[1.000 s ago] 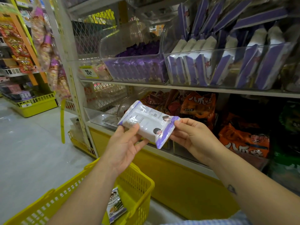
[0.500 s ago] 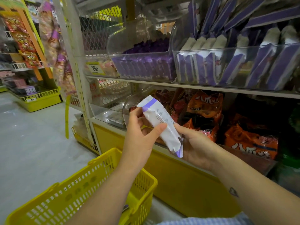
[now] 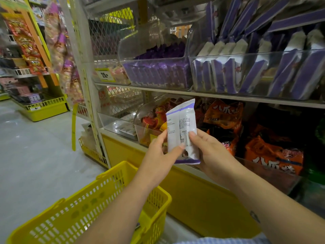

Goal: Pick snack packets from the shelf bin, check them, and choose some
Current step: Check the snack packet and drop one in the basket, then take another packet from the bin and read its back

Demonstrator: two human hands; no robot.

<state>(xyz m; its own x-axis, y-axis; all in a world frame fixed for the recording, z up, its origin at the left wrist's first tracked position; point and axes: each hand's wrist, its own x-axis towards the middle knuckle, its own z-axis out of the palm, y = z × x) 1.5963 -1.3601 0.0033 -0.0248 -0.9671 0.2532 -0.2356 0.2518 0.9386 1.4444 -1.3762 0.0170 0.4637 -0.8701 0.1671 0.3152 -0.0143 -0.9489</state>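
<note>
head | I see my left hand (image 3: 159, 155) and right hand (image 3: 209, 155) both holding one white snack packet (image 3: 182, 132) upright | yellow basket (image 3: 98, 206) below

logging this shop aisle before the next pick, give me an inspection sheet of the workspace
surface: shelf edge carries clear bins of purple-white packets.
job's things: white and purple snack packet held upright, printed back to camera; yellow basket below.
clutter: orange snack bags on the lower shelf.
grippers: left hand and right hand both grip the packet.
cables: nothing seen.
surroundings: grey floor, hanging snack strips.
</note>
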